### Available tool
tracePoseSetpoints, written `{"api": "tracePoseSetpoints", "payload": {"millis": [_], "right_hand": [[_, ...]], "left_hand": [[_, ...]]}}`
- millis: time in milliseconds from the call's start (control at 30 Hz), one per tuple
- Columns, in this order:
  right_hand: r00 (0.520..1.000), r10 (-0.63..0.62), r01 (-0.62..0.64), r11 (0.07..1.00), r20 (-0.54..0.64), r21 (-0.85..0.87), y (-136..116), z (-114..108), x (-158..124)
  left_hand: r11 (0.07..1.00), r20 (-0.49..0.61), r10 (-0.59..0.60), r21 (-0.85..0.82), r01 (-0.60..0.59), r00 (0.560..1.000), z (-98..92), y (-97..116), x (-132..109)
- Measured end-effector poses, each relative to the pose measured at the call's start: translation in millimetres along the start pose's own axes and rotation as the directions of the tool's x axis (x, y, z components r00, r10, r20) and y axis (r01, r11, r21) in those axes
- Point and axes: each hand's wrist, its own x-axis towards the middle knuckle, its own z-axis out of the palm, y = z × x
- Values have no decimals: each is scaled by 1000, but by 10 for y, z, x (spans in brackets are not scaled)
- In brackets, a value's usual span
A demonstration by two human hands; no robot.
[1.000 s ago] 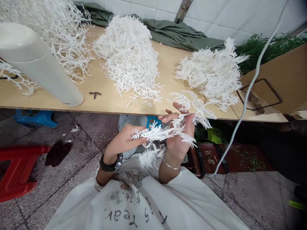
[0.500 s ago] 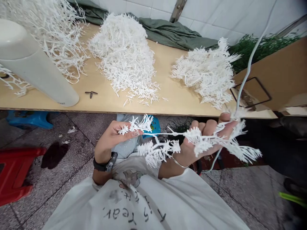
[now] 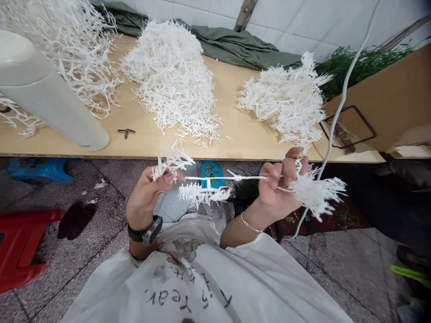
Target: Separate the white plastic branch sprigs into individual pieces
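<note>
While the white plastic sprig [image 3: 215,178] hangs stretched level in the air below the table [image 3: 101,144] edge, both hands grip it at opposite ends. The left hand [image 3: 146,193] pinches one feathery tuft between thumb and the curled fingertips [image 3: 167,176], the other fingers folded loosely behind them, so the white needles fan out above the knuckles. The right hand [image 3: 278,188] is closed into a fist around the thin stem, fingers pressed together and thumb laid over the top, with a bushy tuft sticking out past its outer side. Between the two hands the bare stem runs straight, a couple of short side shoots dangling from it over the person's lap. A watch [image 3: 148,231] sits on the left wrist and a thin bracelet [image 3: 248,222] on the right.

On the table above lie three heaps of the same white sprigs: a left heap [image 3: 77,49], a middle heap [image 3: 171,76] and a right heap [image 3: 283,103] just beyond the right hand. A white cylinder [image 3: 47,103] lies tilted beside the left heap. A white cable [image 3: 336,112] hangs down close by the right hand, in front of a cardboard box [image 3: 387,98].
</note>
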Motion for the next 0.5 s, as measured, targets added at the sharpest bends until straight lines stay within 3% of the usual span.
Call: {"api": "tracePoseSetpoints", "payload": {"millis": [67,167,267,333,433,500], "right_hand": [[999,26,-26,1000,-30,9,1,-27,34],[993,110,-101,982,-49,160,-4,-94,82],[964,264,-256,921,13,292,-1,-147,123],[956,291,-288,908,36,305,19,-164,140],[987,160,-161,960,25,228,75,-174,137],[997,23,-26,999,74,44,107,-176,113]], "left_hand": [[995,-23,-12,-98,10,1000,25,-8,39],[972,-63,-56,-230,40,996,73,21,71],[949,-68,-95,-306,70,993,89,58,76],[952,-75,-82,-302,56,994,71,66,71],[973,-113,-27,-230,0,993,23,49,61],[986,-158,33,-154,-58,987,0,33,61]]}}
